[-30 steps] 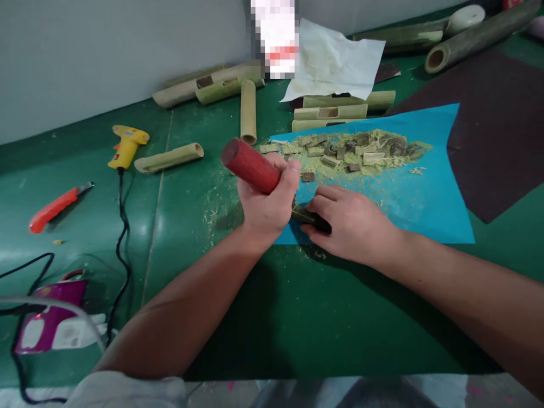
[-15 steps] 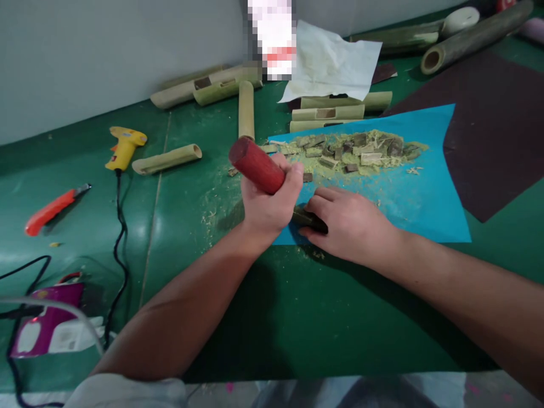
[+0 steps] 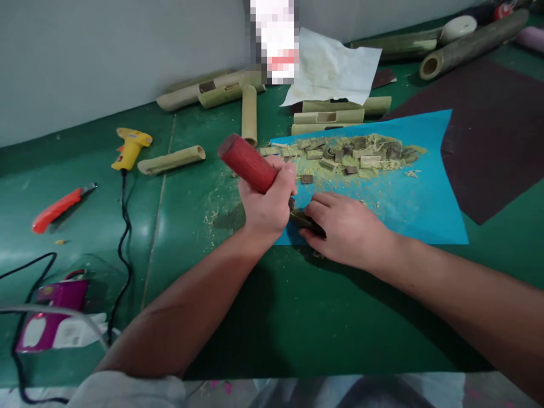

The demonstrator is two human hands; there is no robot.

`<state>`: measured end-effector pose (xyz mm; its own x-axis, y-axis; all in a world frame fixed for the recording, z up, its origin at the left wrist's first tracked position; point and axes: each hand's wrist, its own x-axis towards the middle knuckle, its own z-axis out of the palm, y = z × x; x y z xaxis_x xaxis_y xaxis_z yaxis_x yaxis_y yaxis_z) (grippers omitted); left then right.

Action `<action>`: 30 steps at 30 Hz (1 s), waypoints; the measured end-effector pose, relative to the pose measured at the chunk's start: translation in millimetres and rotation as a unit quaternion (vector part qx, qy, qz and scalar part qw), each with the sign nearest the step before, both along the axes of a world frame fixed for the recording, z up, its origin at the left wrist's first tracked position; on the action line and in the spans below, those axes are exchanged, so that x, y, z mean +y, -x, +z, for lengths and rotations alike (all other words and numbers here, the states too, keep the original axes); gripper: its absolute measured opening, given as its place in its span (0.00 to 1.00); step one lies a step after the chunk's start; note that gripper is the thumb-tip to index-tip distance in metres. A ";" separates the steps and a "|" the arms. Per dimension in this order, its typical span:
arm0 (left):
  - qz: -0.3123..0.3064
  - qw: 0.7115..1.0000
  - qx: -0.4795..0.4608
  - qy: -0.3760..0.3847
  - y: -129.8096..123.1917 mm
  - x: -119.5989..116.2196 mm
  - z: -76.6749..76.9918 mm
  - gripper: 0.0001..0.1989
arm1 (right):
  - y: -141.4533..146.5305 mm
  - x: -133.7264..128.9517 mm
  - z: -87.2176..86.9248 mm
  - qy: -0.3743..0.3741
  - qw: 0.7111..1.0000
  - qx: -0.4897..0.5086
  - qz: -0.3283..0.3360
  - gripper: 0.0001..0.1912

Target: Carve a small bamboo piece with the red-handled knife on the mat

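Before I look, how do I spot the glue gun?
On the green table, look left of the left hand. Between the red knife and a bamboo tube lies the glue gun, yellow and, unlike them, trailing a black cord.

L of frame: yellow glue gun [image 3: 132, 150], black cord [image 3: 123, 226] trailing twd btm; further L & lower, red-handled cutter [image 3: 59, 211], tip twd upper R. Lower L: purple-and-white pkt [image 3: 70, 297], crossed by grey cable [image 3: 17, 308]. R of glue gun: pale bamboo tube [image 3: 174, 160], slightly slanted. Upper ctr: creased white sheet [image 3: 334, 71], just above notched bamboo pcs [image 3: 351, 115], approx. parallel. R: dark brown sheet [image 3: 493, 136], flat on green table [image 3: 318, 317]. Upper R: thick bamboo tube [image 3: 476, 45], open end facing lower L, w/ white roundish obj. [image 3: 459, 28] (ident. unclear) beside.
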<state>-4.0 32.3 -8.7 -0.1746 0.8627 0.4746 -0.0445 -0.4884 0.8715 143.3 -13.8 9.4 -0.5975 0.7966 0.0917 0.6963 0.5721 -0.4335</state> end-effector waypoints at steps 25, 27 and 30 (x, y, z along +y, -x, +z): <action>-0.050 0.993 0.103 -0.001 1.0 -4.2 6.3 0.22 | 2.9 -2.4 -1.1 -0.005 1.000 -0.004 0.006 0.05; -0.059 0.992 0.111 -0.009 1.5 -5.2 8.0 0.21 | 3.5 -2.5 -3.0 -0.005 1.000 -0.002 0.012 0.06; -0.059 0.993 0.106 0.010 3.9 -6.8 9.9 0.20 | 3.1 -1.9 -5.3 -0.007 1.000 0.006 0.014 0.07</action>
<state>-7.9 25.5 1.2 0.0306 0.8804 0.4732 0.0850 -0.4740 0.8764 140.2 -15.8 4.0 -0.6179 0.7786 0.1093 0.6752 0.5966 -0.4337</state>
